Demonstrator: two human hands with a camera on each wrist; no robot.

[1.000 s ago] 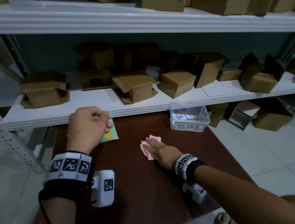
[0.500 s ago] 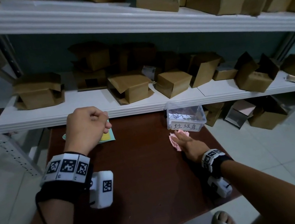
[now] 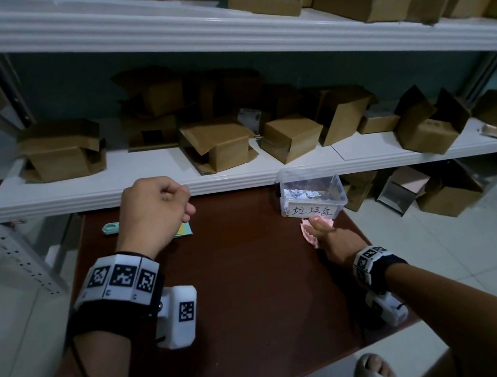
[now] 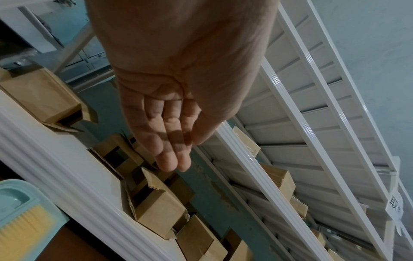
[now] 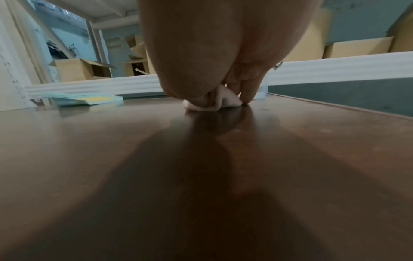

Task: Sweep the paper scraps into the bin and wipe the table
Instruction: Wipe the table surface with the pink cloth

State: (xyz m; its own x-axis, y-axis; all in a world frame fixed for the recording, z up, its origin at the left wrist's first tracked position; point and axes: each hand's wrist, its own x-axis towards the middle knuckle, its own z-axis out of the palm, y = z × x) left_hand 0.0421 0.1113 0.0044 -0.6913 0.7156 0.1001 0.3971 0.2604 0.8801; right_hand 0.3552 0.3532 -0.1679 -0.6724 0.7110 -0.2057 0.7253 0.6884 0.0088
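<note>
While the left hand [image 3: 155, 210] hangs loosely curled and empty, the right hand's fingers [image 5: 248, 88] press the bunched pink cloth [image 5: 214, 102] against the table [image 5: 201, 176].

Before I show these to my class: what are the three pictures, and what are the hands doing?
No machine here: a person wears cameras on the head and on both wrists. The head view looks down at a brown table. The right hand presses a pink cloth onto it, beside a clear bin holding paper scraps. The right wrist view shows the same cloth from table height. The left hand hangs above the table, loosely curled, holding nothing; its wrist view shows the fingers before shelves of cardboard boxes. A teal brush lies at the back.
</note>
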